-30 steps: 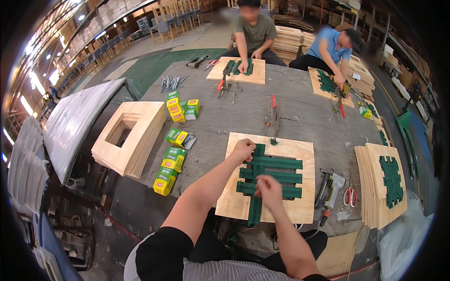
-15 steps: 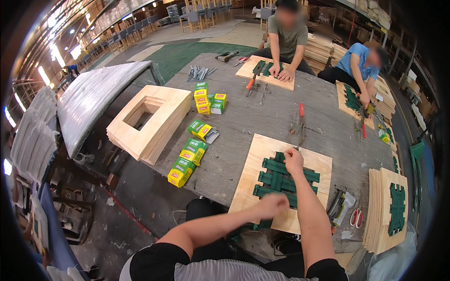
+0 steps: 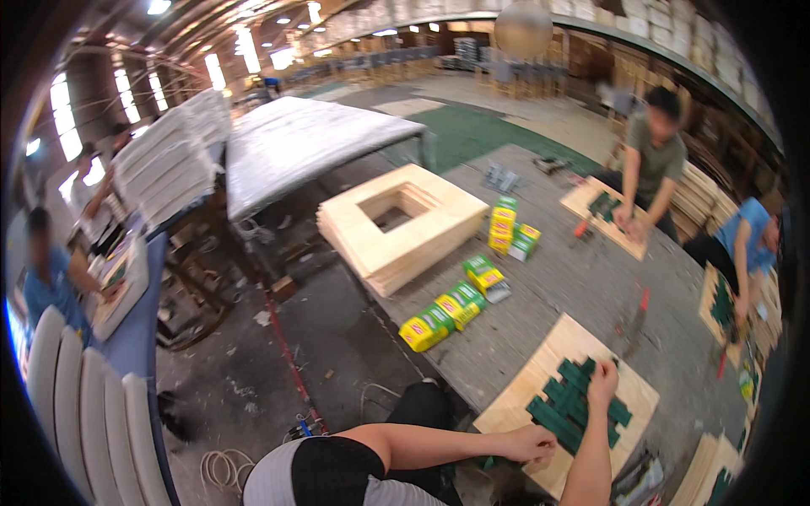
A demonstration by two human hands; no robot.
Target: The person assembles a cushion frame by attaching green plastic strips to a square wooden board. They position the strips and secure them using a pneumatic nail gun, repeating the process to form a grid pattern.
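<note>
Dark green webbing straps (image 3: 578,405), woven across each other, lie over the opening of a pale plywood board (image 3: 637,396) on the table in front of me. My right hand (image 3: 602,384) is closed on a strap's end at the far side of the weave. Nearer to me, my left hand (image 3: 531,444) is curled above the board's near left part; what its fingers hold, if anything, is hidden. A green strap end (image 3: 487,462) shows below my left forearm.
A stack of plywood frames (image 3: 396,221) stands on the grey table (image 3: 540,316), left of yellow-green boxes (image 3: 460,305) and loose staple strips (image 3: 502,177). Two people work across the table. Pliers-like red-handled tools (image 3: 643,302) lie mid-table; more boards (image 3: 704,472) stand at right.
The view has swung left, bringing other workers at the far left into sight. My left hand, blurred before, is now curled near the board's left edge. The right hand keeps to the strap's end.
</note>
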